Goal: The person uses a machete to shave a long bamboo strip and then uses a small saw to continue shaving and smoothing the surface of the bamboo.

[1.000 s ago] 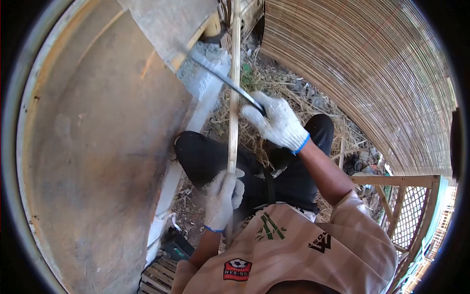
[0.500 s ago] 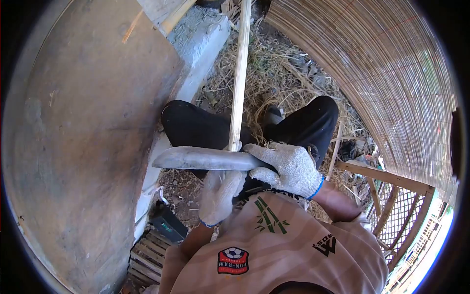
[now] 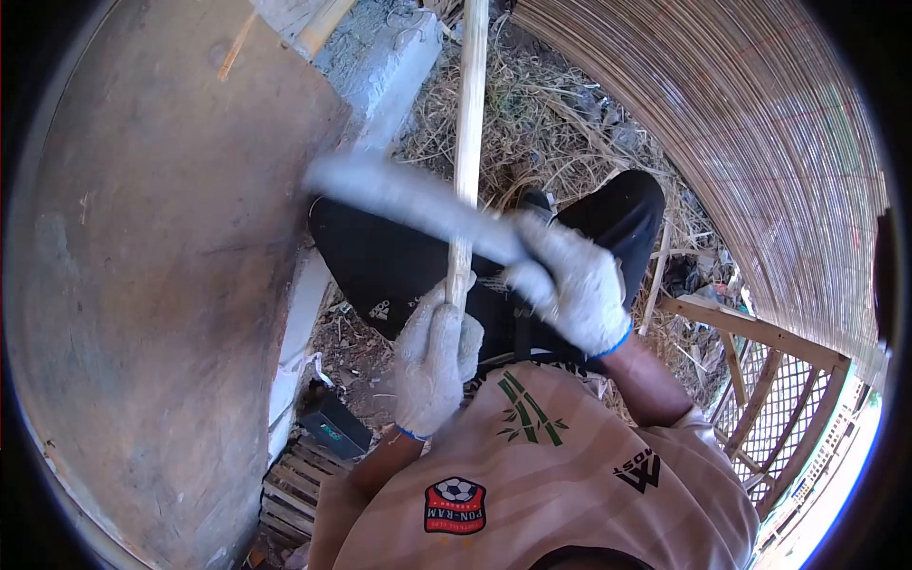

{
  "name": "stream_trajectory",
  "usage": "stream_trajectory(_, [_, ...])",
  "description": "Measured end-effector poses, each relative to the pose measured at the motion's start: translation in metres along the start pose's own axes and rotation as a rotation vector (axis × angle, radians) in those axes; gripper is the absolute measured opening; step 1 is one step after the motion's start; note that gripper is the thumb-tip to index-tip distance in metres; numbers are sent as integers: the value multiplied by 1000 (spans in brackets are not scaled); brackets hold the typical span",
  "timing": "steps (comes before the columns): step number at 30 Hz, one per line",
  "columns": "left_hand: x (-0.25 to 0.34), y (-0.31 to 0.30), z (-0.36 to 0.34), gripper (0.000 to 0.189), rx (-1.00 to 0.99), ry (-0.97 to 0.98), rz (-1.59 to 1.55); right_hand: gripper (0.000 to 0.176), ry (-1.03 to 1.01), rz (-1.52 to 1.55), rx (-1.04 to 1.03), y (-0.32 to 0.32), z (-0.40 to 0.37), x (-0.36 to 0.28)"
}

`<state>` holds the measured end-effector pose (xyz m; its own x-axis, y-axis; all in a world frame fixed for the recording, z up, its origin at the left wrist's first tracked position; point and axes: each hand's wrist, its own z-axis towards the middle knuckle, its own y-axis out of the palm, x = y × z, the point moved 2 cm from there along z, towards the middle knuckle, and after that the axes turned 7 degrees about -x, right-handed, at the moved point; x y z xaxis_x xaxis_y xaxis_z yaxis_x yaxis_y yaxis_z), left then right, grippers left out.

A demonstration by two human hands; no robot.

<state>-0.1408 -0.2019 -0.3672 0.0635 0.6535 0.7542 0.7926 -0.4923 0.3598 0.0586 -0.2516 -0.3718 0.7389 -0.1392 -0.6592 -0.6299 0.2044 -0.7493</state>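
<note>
My left hand [image 3: 432, 366], in a whitish work glove, is wrapped round the near end of a long pale wooden stick [image 3: 469, 123]. The stick runs away from me between my knees, its far end past the top of the view. My gloved right hand [image 3: 577, 280] grips the handle end of a wide-bladed knife [image 3: 408, 202], the handle itself hidden by the fingers. Blurred by motion, the blade lies slantwise across the stick beyond my left hand, its tip toward the upper left. Whether blade and stick touch cannot be made out.
A large brown board [image 3: 180, 256] fills the left side beside a concrete ledge [image 3: 380, 104]. Dry straw [image 3: 532, 104] covers the ground ahead. At the right stand a slatted blind [image 3: 741, 123] and a wooden frame [image 3: 750, 328]. A dark box [image 3: 332, 425] sits at lower left.
The knife and my right hand have moved away from my body along the stick, and the blade has tilted with its tip farther forward. My left hand, now in fuller view, still holds the stick.
</note>
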Motion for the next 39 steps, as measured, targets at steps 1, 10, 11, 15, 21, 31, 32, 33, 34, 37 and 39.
stream_trajectory(1, [2, 0, 0, 38, -13, 24, -13, 51, 60, 30, 54, -6, 4, 5])
stream_trajectory(10, [-9, -12, 10, 41, -70, -60, -25, 66, 65, 280, -402, -12, 7, 0])
stream_trajectory(11, [-9, -10, 10, 41, -70, -68, -27, 64, 140, 366, -463, -10, 14, -1])
stream_trajectory(15, [-9, -4, 10, 42, -71, 49, -9, 47, 161, 839, -412, 14, 35, 8])
stream_trajectory(21, [-17, -13, -31, 31, -24, -145, 205, 43, 434, 1147, -354, 19, 55, 23])
stream_trajectory(31, [-34, -9, -39, 27, 70, -164, 265, 54, -196, 32, -451, 8, 8, -5])
stream_trajectory(32, [-30, -7, -38, 26, 81, -149, 330, 49, -220, -31, -457, 7, 2, -9])
stream_trajectory(33, [-28, -6, -38, 26, 91, -134, 397, 44, -242, -92, -461, 6, -2, -12])
stream_trajectory(34, [-30, -6, -39, 26, 85, -140, 400, 43, -235, -89, -451, 4, 2, -9])
stream_trajectory(37, [-36, -8, -39, 19, 136, -137, 313, 44, -225, -48, -250, 5, 17, 8])
stream_trajectory(39, [-36, -10, -33, 19, 143, -146, 245, 45, -205, -61, -271, 7, 16, 3])
